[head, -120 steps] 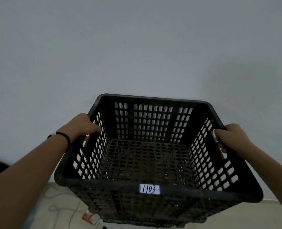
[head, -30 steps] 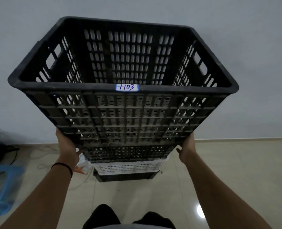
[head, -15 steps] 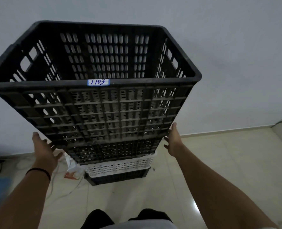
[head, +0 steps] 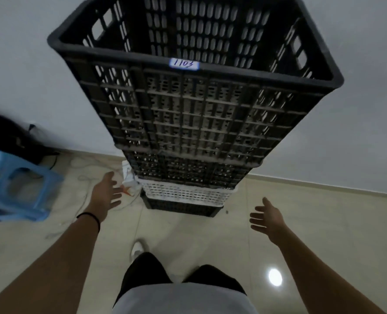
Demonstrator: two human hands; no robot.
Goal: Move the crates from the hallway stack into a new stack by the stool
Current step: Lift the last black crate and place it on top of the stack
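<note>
The top black crate (head: 194, 91), marked with a white label (head: 183, 64) reading 1103, sits nested on the new stack against the wall (head: 29, 64); beneath it show a further black crate (head: 188, 171), then a white crate (head: 185, 194), then a black one at the bottom (head: 181, 207) on the tiled floor (head: 312, 223); how many are nested inside the tall upper section I cannot tell. The stack stands close to the wall's base, with the blue stool (head: 15, 184) off to its left and apart from it.

Both hands are free of the crate; the left hand (head: 105, 193), with a dark band at the wrist, is spread open near the stack's lower left corner without touching it; the right hand (head: 268, 219) is likewise open and empty, off the lower right corner.

The risk, as I judge it, lies in the height; the stack flares wide at the top over a small footprint, so a crate not fully seated could rock or lean out from the wall, and a brush from an arm could tip it; loose white cords (head: 83, 177) and a white and orange packet (head: 129, 182) lie on the floor at the stack's left foot, and a foot (head: 139, 248) catching those could drag against the bottom crate; the glossy tiles may also let the base slide if pushed.
</note>
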